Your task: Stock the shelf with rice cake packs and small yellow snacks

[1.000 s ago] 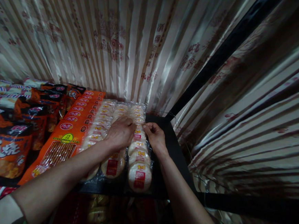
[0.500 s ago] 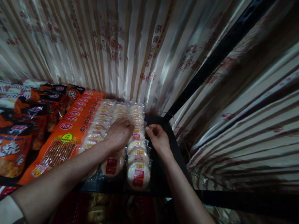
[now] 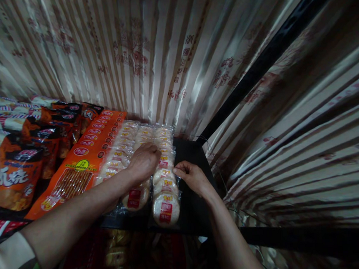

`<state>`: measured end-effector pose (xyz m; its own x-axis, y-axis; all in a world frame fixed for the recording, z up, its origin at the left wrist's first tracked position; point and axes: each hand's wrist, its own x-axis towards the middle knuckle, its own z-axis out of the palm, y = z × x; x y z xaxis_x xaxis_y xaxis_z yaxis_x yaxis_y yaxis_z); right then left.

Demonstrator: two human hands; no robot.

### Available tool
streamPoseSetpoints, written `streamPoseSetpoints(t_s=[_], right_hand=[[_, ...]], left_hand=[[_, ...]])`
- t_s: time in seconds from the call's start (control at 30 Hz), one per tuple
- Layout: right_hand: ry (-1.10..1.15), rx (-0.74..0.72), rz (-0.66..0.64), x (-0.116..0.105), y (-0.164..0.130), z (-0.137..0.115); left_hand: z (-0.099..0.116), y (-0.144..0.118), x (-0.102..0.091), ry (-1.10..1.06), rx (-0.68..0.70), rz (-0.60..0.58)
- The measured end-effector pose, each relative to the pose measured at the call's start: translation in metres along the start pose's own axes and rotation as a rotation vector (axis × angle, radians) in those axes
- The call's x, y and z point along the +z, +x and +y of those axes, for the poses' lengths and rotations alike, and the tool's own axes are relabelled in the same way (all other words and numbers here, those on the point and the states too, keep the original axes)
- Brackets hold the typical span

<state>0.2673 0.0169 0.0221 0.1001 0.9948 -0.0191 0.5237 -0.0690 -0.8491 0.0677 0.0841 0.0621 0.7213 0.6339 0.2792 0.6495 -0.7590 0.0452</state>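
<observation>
Clear-wrapped rice cracker packs (image 3: 164, 181) lie in rows on the black shelf (image 3: 194, 208), at its right end. My left hand (image 3: 144, 162) rests flat on the middle row, fingers spread, gripping nothing I can see. My right hand (image 3: 192, 177) pinches the wrap edge of the rightmost row, fingers curled. Right of the packs a bare strip of shelf runs to the black frame post (image 3: 272, 48). Left of the packs, touching, lies an orange snack pack (image 3: 79, 167). The striped curtain (image 3: 129, 51) closes in behind. Below the shelf it's too dark to read.

Bare black shelf (image 3: 194, 199) right of the rice-cracker packs (image 3: 157, 169) is free; striped curtain (image 3: 148, 50) blocks behind.
</observation>
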Motion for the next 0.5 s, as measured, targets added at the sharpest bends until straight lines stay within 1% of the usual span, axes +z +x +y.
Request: streamPoseSetpoints(t_s=[0.13,0.5], right_hand=[[0.084,0.012,0.007,0.0043,0.0022,0.0008],[0.161,0.019,0.027,0.009,0.0036,-0.0042]], left_hand=[[0.0014,-0.0008,0.0001,-0.012,-0.007,-0.006],[0.0011,-0.008,-0.0062,-0.057,-0.011,-0.01]])
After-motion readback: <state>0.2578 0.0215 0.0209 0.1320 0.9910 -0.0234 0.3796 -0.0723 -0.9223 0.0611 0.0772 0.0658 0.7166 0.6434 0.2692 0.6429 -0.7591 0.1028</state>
